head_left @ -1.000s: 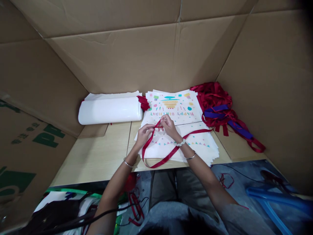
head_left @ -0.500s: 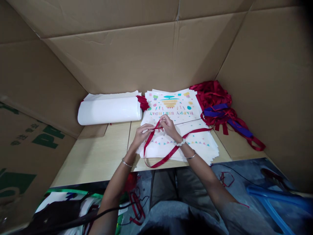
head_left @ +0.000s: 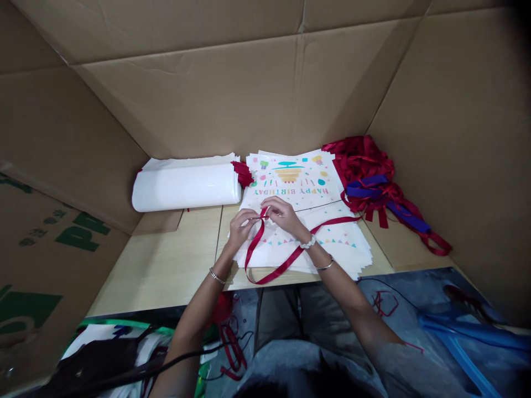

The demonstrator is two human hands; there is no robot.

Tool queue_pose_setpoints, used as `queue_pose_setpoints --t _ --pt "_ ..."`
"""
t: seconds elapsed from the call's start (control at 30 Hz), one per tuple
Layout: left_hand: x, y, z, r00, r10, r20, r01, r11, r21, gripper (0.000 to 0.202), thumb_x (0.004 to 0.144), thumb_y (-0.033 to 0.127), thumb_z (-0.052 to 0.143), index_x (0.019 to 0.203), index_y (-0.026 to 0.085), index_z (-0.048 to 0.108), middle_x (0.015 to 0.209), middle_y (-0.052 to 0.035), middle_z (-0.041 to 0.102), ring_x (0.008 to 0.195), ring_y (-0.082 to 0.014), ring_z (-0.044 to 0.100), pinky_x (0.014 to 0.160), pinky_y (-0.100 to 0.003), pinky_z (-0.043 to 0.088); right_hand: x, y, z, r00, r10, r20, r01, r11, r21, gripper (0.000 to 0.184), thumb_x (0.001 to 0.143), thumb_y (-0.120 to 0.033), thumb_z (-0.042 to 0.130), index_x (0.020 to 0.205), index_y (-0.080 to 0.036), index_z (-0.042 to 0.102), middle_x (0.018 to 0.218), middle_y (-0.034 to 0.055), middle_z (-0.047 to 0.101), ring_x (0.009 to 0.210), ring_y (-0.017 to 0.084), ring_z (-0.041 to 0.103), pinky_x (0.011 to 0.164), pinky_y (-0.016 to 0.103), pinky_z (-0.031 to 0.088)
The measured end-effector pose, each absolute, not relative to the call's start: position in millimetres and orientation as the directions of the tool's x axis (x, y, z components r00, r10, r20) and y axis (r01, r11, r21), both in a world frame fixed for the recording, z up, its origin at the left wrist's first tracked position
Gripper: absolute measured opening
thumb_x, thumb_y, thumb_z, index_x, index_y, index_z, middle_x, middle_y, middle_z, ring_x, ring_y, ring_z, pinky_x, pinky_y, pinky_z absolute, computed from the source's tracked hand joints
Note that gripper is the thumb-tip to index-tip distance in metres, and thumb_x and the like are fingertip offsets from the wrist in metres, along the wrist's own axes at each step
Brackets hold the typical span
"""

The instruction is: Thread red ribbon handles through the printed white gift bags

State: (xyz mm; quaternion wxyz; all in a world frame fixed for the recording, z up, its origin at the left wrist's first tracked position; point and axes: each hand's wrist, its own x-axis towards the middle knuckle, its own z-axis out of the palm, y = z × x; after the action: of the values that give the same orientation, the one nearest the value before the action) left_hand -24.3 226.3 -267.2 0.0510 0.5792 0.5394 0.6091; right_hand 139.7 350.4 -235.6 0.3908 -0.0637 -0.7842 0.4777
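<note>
A long red ribbon (head_left: 286, 262) loops over a stack of white "Happy Birthday" printed sheets (head_left: 309, 182) on the wooden table (head_left: 166, 260). My left hand (head_left: 243, 226) and my right hand (head_left: 284, 215) meet over the sheets' near half. Both pinch the ribbon's end between closed fingertips, close together. The rest of the ribbon hangs off the table's front edge and trails right across the sheets. Bracelets sit on both wrists.
A rolled bundle of white sheets (head_left: 186, 185) lies at the back left. A heap of red and purple ribbons (head_left: 373, 182) sits at the back right. Cardboard walls (head_left: 232, 94) enclose the table. Cables and a blue stool (head_left: 464, 337) are on the floor below.
My two hands have drawn closer together on the ribbon's end, and the small loop between them has tightened. The ribbon's hanging loop has barely moved.
</note>
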Motion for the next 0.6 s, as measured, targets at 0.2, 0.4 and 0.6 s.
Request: queue_pose_setpoints --t 0.2,0.4,0.6 --pt "-24 228 -264 -0.425 0.662 0.617 0.524 -0.377 0.764 0.018 0.090 0.042 0.078 0.089 0.023 0.077 0.093 -0.0066 0.075 0.093 -0.0235 0.070 0.092 -0.042 0.056 141 349 -233 -0.652 0.370 0.661 -0.213 0.748 -0.629 0.013 0.098 -0.023 0.057 0.098 -0.022 0.070 0.114 0.0099 0.069 0.109 0.024 0.065 0.096 0.041 0.051" --pt "-27 230 -267 -0.433 0.671 0.602 0.437 -0.428 0.791 0.017 0.091 0.039 0.078 0.093 0.023 0.073 0.101 -0.0074 0.076 0.102 -0.0235 0.072 0.099 -0.044 0.055 140 345 -235 -0.666 0.381 0.641 -0.040 0.840 -0.541 0.017 0.095 -0.037 0.074 0.105 -0.024 0.070 0.103 0.0057 0.076 0.100 0.026 0.059 0.093 0.042 0.043" --pt "-26 230 -268 -0.432 0.701 0.567 0.410 -0.407 0.816 0.024 0.088 0.044 0.081 0.090 0.021 0.072 0.097 -0.0075 0.076 0.097 -0.0233 0.073 0.095 -0.043 0.056 138 340 -237 -0.670 0.396 0.627 0.058 0.871 -0.488 0.015 0.096 -0.036 0.073 0.103 -0.024 0.070 0.102 0.0053 0.076 0.101 0.027 0.056 0.093 0.043 0.037"
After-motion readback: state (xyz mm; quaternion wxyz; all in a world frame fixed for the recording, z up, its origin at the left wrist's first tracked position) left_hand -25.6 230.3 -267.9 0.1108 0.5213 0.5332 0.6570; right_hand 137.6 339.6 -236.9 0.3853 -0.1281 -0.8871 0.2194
